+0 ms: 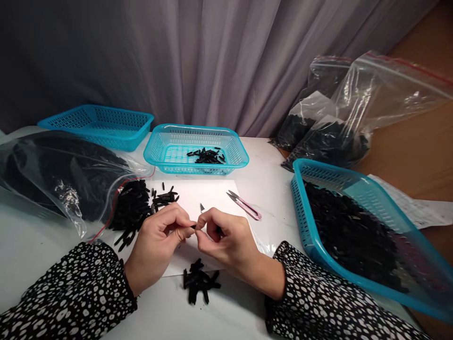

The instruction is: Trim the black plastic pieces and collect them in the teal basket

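Observation:
My left hand [154,248] is closed, pinching a small black rubber-like piece [193,227] between thumb and forefinger. Facing it, my right hand [228,241] has its thumb and forefinger closed at the other end of that piece. A pointed metal blade [202,207] sticks out above the right fingers, and a dark handle shows inside the curled hand; it looks like a craft knife, mostly hidden. Beneath the hands lies a white sheet [212,189]. Just below them is a small pile of black pieces [200,281], and a larger heap [130,208] lies left of the left hand.
Pink-handled thread snips [245,205] lie right of the sheet. A blue basket [161,160] behind holds some black pieces; another [127,141] stands back left. The right basket [318,255] is full of them. Zip bags [63,174] [329,137] of black pieces stand left and back right.

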Demonstrator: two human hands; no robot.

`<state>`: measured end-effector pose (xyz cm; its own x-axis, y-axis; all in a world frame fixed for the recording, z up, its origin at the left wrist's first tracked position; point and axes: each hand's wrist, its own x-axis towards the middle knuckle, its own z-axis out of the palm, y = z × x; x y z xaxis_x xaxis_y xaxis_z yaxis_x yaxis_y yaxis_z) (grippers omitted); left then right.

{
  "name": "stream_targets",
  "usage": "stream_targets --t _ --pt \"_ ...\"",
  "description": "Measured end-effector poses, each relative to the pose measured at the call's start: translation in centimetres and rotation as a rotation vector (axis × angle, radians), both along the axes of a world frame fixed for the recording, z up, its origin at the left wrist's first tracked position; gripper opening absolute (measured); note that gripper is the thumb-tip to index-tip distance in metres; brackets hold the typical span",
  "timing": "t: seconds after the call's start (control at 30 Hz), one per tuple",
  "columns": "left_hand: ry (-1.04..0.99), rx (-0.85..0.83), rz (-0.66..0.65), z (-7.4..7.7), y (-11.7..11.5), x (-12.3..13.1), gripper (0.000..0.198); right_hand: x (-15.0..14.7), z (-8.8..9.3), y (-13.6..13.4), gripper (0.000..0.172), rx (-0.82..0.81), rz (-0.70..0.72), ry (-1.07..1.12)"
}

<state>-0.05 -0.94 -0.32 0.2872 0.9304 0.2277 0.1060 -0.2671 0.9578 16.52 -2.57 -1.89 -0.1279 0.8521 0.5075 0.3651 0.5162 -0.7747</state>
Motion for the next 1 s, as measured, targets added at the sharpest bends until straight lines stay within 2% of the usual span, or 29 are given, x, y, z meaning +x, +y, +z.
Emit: stream_targets --t 0.13,0.2,0.27,0.4,0.5,0.6,0.67,0.73,0.83,1.0 --pt "-0.229 -0.388 -0.105 0.0 0.1 0.1 0.022 -0.2 0.2 -0.3 0.013 -0.032 0.043 0.041" --pt "-0.321 -0.547 -0.095 0.2 0.2 0.2 0.029 -0.3 0.3 -0.7 0.014 -0.017 0.139 0.062" --pt "-0.369 -0.618 -0.075 0.5 0.3 0.3 0.033 -0.5 0.4 -1.2 0.017 0.013 0.274 0.052" --pt "-0.35 -0.567 -0.072 0.8 0.6 0.4 0.034 -0.4 0.7 -1.8 0.017 0.043 0.487 -0.074" --pt "-0.307 -0.511 -0.09 0.6 0.7 0.4 0.036 0.0 0.7 -1.7 0.011 0.082 0.539 -0.125" --pt "-0.265 -0.467 -0.09 0.3 0.8 0.2 0.036 0.3 0.6 -1.5 0.023 0.118 0.6 -0.199" --pt "-0.247 -0.442 -0.091 0.0 0.8 0.1 0.035 0.4 0.7 -1.5 0.022 0.152 0.648 -0.251" --pt "-0.228 -0.423 -0.097 -0.1 0.8 0.0 0.034 0.3 0.8 -1.5 0.022 0.174 0.673 -0.27" --pt "-0.206 -0.396 -0.101 -0.3 0.8 -0.1 0.033 0.3 1.0 -1.6 0.028 0.185 0.638 -0.264" --pt "-0.191 -0.383 -0.097 -0.3 0.8 0.0 0.034 0.4 1.1 -1.7 0.023 0.179 0.643 -0.283"
